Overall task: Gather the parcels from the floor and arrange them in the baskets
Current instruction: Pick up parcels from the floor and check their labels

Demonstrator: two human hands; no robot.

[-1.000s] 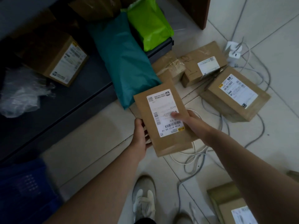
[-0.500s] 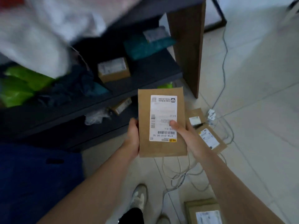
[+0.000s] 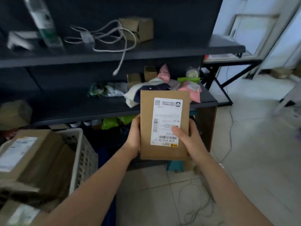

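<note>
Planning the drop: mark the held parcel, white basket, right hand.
held parcel (image 3: 162, 152), head view, bare cardboard near bottom edge.
white basket (image 3: 86, 160), head view, perforated side wall.
right hand (image 3: 192, 141), head view, thumb base.

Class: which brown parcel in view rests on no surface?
The flat parcel labelled A132, held between left hand and right hand; other parcels sit in the basket or on shelves.

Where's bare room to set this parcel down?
Middle shelf: bare between the brown bundle at left and the green-white packet. Top shelf: bare right of the small boxes. Crowded: white basket, heaped with cartons; pink pouches behind the parcel.
</note>
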